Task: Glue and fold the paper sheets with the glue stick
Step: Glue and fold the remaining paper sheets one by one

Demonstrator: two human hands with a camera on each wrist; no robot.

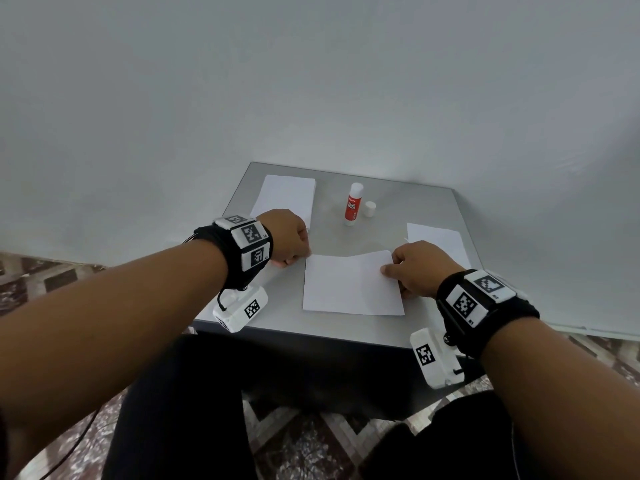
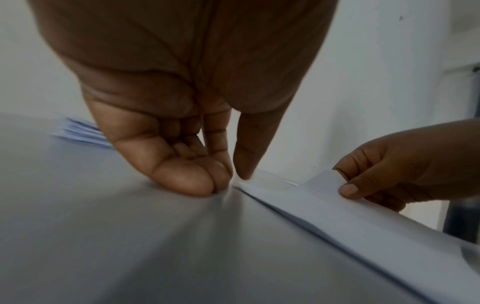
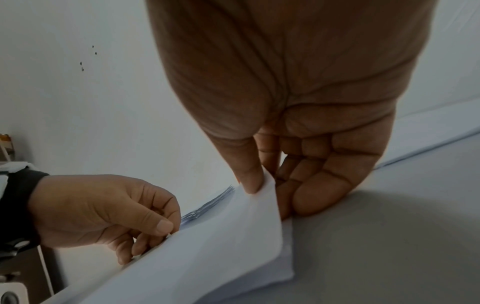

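Left hand [image 1: 289, 237] pinching sheet [image 1: 351, 287] corner, right hand [image 1: 420, 268] lifting opposite corner

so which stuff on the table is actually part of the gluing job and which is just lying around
In the job:
- sheet, pinched by left hand and right hand
- glue stick, uncapped
- cap
- left paper stack
- right paper

Lying about:
- nothing else on the table

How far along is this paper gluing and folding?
Done: the glue stick stands uncapped, its cap beside it. In hand: both hands, left and right, pinch the far corners of the centre sheet. Left: pressing the fold flat, likely the paper stack too.
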